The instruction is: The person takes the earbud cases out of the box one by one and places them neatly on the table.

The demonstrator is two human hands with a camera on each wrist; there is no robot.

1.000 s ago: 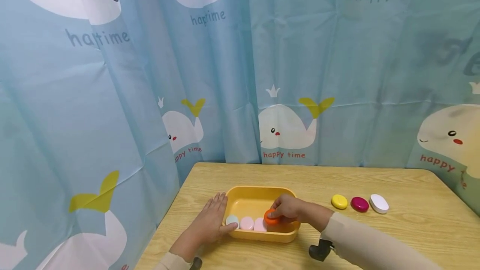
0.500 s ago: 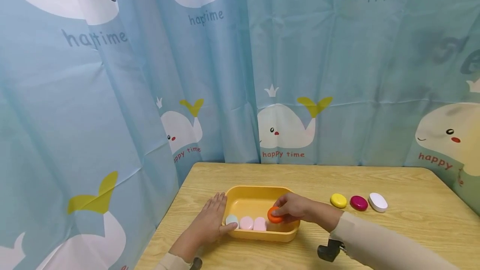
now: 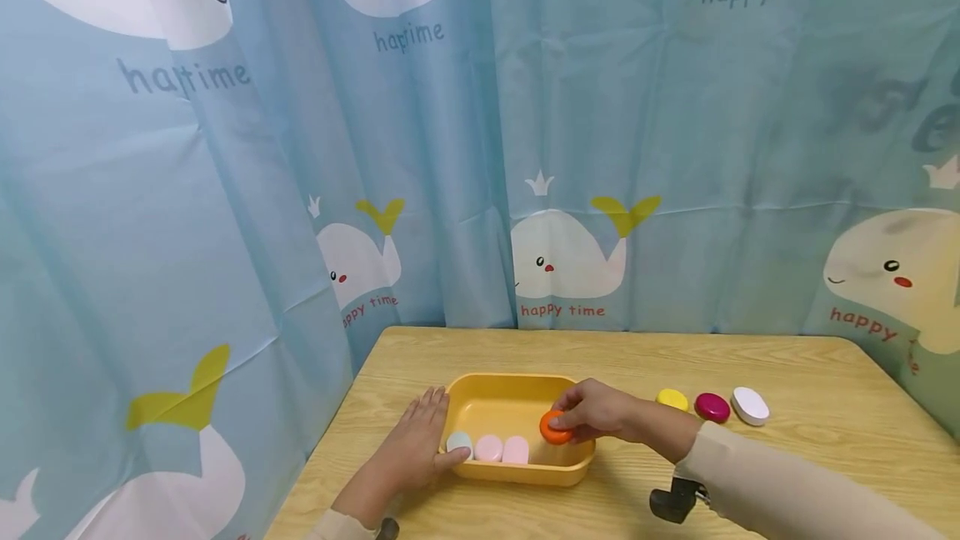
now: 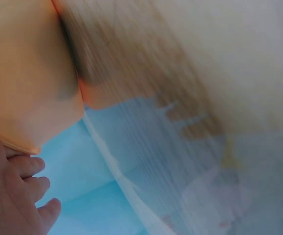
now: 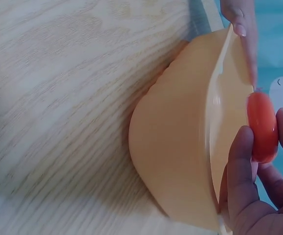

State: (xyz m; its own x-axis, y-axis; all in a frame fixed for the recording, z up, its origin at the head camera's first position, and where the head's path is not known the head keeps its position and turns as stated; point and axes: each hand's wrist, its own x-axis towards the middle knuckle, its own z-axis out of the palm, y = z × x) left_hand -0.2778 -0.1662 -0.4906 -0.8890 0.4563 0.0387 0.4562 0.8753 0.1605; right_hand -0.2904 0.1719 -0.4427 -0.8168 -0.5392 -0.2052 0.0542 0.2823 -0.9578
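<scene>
My right hand (image 3: 600, 408) pinches a smooth, thick orange disc (image 3: 556, 427) between thumb and fingers over the right end of a yellow-orange tray (image 3: 540, 476). In the right wrist view the orange disc (image 5: 262, 127) is held at the tray's rim, its flat sides between the fingertips. Along the tray's near wall inside sit a pale blue-green piece (image 3: 460, 442), a round pink piece (image 3: 488, 448) and a pink piece with straighter sides (image 3: 515, 450). My left hand (image 3: 420, 446) rests on the tray's left end, fingers straight, thumb across the near corner.
On the table (image 3: 660, 473), right of the tray, lie a yellow piece (image 3: 672, 399) partly behind my right forearm, a dark magenta piece (image 3: 712, 407) and a white oval piece (image 3: 750, 406). A blue whale-print curtain (image 3: 450, 148) hangs behind and to the left.
My right hand has drawn the orange disc to the right, away from the pink pieces, and slightly farther back. My left hand stays on the tray. The head view has shifted slightly.
</scene>
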